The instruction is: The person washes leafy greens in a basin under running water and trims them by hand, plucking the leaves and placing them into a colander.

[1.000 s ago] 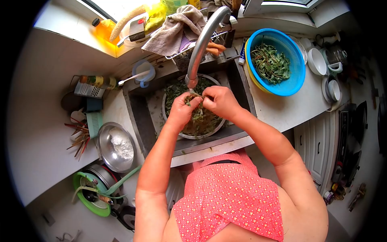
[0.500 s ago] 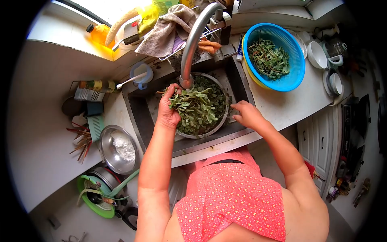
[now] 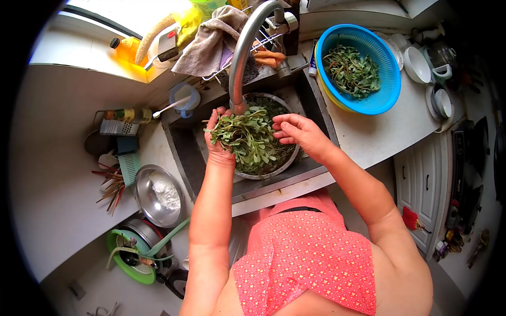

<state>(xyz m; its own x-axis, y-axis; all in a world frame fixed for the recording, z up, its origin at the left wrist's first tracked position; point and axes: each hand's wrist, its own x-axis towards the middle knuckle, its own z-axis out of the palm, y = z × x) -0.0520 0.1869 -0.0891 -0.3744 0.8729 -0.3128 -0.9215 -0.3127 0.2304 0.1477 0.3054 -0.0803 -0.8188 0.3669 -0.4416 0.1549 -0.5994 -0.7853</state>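
My left hand (image 3: 219,147) cups a bunch of leafy greens (image 3: 247,134) under the faucet spout, its fingers curled round the stems and partly hidden by leaves. The bunch hangs over a round metal basin (image 3: 287,166) standing in the dark sink (image 3: 322,113), where more greens lie. Just right of the bunch is my right hand (image 3: 298,131), its fingers stretched and slightly apart with nothing visible in them. The curved metal faucet (image 3: 243,58) comes down close above my left fingertips.
A blue colander (image 3: 391,73) of greens stands on the right counter, near stacked white bowls (image 3: 417,66). To the left are a metal bowl (image 3: 147,197) with white powder and a blue-handled cup (image 3: 185,100). A cloth (image 3: 211,42) hangs on the rack behind the sink.
My right hand has moved up and left from the basin's right rim to beside the bunch. The greens in my left hand have turned, with the leaves more spread out.
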